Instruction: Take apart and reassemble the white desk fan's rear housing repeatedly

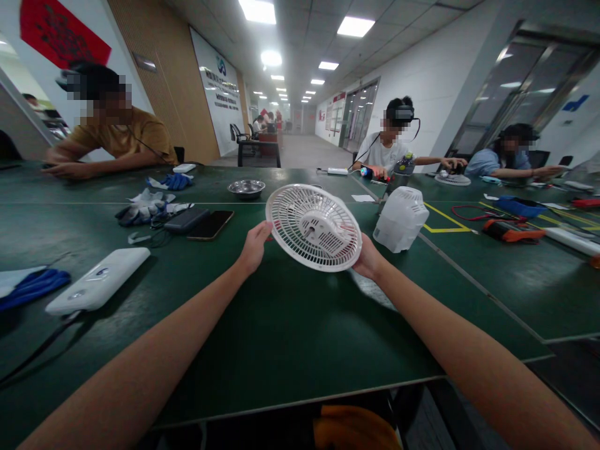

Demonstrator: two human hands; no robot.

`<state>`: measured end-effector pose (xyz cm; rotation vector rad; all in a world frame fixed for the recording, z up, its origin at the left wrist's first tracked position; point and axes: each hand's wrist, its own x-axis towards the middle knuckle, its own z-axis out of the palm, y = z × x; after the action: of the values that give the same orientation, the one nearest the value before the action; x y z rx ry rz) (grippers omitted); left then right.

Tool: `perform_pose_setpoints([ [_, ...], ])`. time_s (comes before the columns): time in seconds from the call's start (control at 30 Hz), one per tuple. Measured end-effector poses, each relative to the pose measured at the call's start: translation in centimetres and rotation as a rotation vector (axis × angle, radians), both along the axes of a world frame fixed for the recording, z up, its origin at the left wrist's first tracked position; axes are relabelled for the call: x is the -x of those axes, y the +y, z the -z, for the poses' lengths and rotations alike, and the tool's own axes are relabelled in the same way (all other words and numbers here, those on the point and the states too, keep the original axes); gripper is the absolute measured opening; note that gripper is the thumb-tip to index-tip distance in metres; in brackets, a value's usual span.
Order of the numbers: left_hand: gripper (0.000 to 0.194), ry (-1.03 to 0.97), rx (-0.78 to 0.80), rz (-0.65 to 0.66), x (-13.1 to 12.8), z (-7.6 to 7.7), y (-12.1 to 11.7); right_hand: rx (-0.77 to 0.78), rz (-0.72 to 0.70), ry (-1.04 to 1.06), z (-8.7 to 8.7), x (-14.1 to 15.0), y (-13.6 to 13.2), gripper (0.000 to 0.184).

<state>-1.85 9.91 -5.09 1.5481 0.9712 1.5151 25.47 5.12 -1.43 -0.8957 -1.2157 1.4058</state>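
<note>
A round white plastic fan grille (293, 244) is held up above the green table (290, 337), tilted so its slotted face shows. My left hand (255, 245) pinches its left rim between thumb and fingers. On the opposite rim, my right hand (369, 256) grips the lower right edge, with its fingers partly hidden behind the slats. Just right of the grille stands a translucent white plastic container (401, 219). A shiny metal bowl (246, 189) sits behind, to the left.
At left lie a white power bank (98, 281), a phone (210, 225), a dark case (187, 220) and gloves (145, 207). A bottle (403, 167) stands behind the container. An orange-black meter (513, 230) lies far right. Several people sit around the table.
</note>
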Motion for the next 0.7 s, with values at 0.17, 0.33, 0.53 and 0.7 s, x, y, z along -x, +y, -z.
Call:
perform_pose_setpoints([
  [0.17,0.046,-0.082,0.161,0.08,-1.2,0.5,-1.2,0.151,-0.214,0.063,0.7,0.6,-0.4,0.04],
  [0.33,0.032,-0.159,0.187,0.042,-2.0,-0.1,-2.0,0.189,-0.292,0.077,1.0,0.1,0.0,0.036],
  [0.53,0.029,-0.093,0.128,-0.05,-2.1,-0.5,-2.3,0.211,-0.303,0.122,1.4,-0.1,0.4,0.022],
  [0.7,0.026,-0.035,0.118,-0.074,-2.1,-0.7,-2.3,-0.019,-0.098,-0.008,2.0,-0.4,1.5,0.038],
])
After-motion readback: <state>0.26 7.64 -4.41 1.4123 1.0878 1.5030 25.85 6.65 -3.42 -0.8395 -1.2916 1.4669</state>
